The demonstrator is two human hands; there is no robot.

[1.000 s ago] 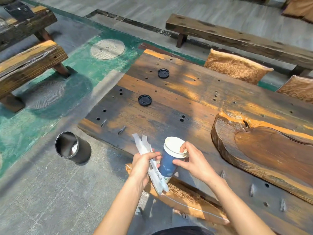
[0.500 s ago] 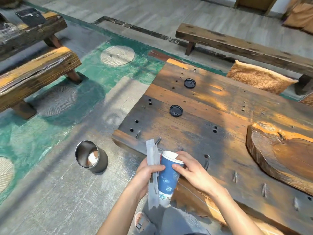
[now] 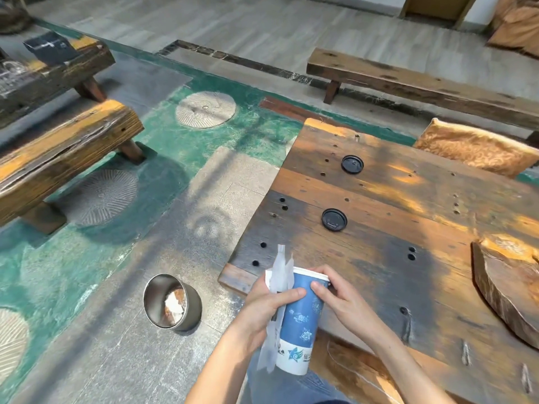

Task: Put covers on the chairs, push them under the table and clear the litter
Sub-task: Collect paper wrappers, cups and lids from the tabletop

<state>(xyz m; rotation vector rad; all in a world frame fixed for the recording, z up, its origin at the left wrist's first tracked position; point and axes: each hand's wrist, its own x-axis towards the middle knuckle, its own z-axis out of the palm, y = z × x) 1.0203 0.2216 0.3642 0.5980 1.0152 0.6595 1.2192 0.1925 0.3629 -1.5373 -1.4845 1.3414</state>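
Both hands gather litter: left hand (image 3: 269, 309) fingers pinching paper wrappers (image 3: 277, 290) against the blue cup (image 3: 302, 325), right hand (image 3: 339, 298) fingers wrapped near its rim, probably for the steel bin (image 3: 172, 305) at lower left.

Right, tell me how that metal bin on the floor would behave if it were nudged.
The metal bin looks thin-walled, so probably light and easy to slide. It holds only a little paper litter, so a push near its rim might tip it; tipped, its round body could roll.

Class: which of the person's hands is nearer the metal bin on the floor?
Left. The left hand is just right of the bin; the right hand lies further right, past the cup.
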